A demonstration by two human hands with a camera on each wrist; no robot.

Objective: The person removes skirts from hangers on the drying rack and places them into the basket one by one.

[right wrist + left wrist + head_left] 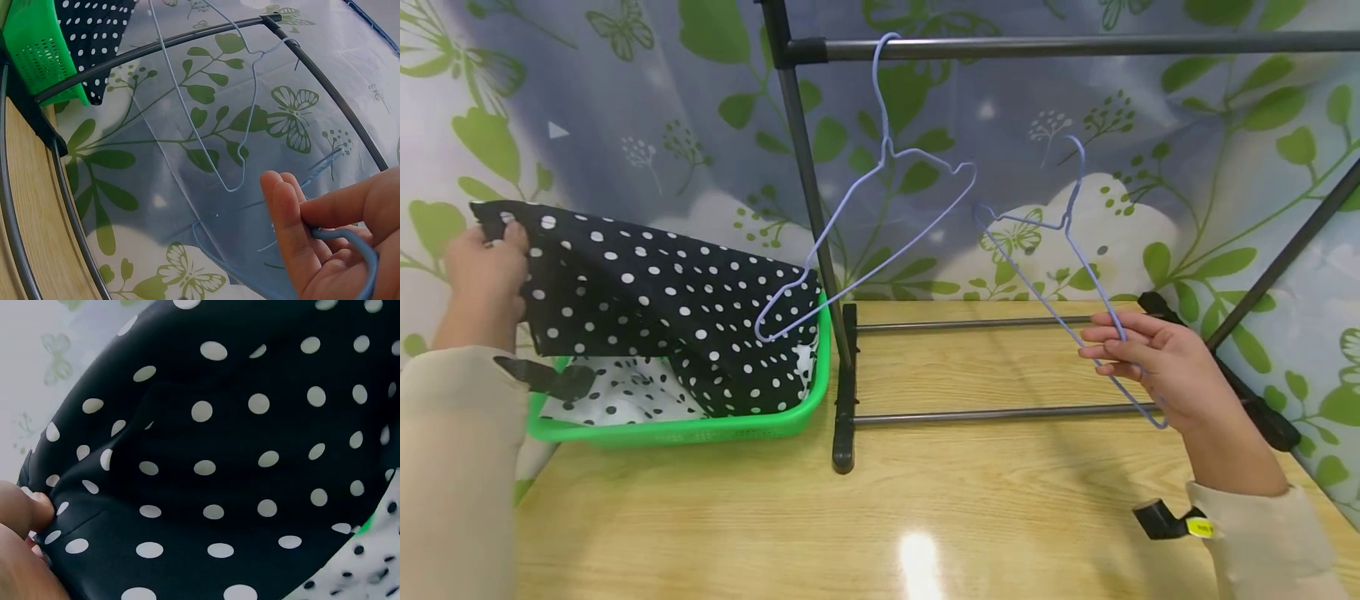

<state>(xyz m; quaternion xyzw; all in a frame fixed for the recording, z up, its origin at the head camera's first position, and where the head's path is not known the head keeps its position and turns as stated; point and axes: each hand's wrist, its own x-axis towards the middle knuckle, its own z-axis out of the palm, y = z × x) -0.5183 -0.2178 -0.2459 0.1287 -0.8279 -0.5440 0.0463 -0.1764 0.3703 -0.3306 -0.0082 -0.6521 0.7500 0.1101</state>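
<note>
A black cloth with white polka dots (pixel 655 283) is partly raised out of a green basket (pixel 700 432). At its upper left corner my left hand (pixel 486 267) pinches the edge; the left wrist view shows the thumb and fingertips on the dark fabric (pixel 206 437). My right hand (pixel 1172 367) holds a light blue wire hanger (pixel 1078 179) by its side, hook upward and below the rail. In the right wrist view, part of this hanger (pixel 359 247) passes through the curled right hand (pixel 337 237). Another such hanger (pixel 886 125) hangs from the rail, its lower corner before the basket.
A dark metal rack stands on the wooden table (pixel 775 517), with a top rail (pixel 1075 44) and two lower bars. White cloth with black dots (pixel 625 392) lies in the basket. Behind hangs a leaf-patterned curtain (pixel 700 108).
</note>
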